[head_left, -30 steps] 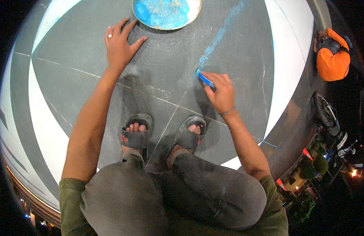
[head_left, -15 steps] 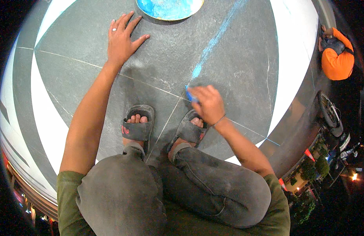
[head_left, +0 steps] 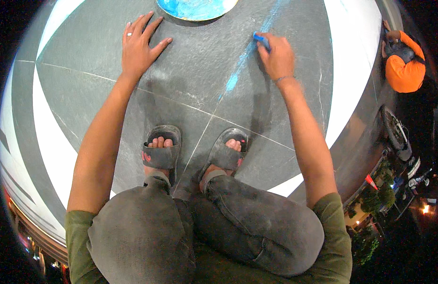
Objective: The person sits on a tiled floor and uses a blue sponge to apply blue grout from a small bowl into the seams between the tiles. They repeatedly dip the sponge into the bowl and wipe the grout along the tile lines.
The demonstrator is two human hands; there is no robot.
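My right hand (head_left: 278,54) is closed round a stubby blue stick (head_left: 261,41) that looks like chalk or a small applicator; most of it is hidden in the fingers. Its tip is at a light-blue streak (head_left: 238,71) that runs up the grey tiled floor (head_left: 190,80) from near a tile joint. With fingers spread and a ring on one of them, my left hand (head_left: 138,49) rests flat on the floor and holds nothing. Between and beyond my hands lies a round plate (head_left: 195,18) smeared with blue and white, cut off by the top edge.
My sandalled feet (head_left: 162,142) stand on the tiles below my hands. Broad white curved shapes (head_left: 351,57) border the grey area on both sides. At the far right another person in orange (head_left: 404,73) crouches near a wheel (head_left: 394,128). An orange-and-white cone (head_left: 371,181) stands at lower right.
My right hand has moved up and to the right along the streak, carrying the blue stick away from the tile joint. My left hand stays planted; the view has shifted slightly.
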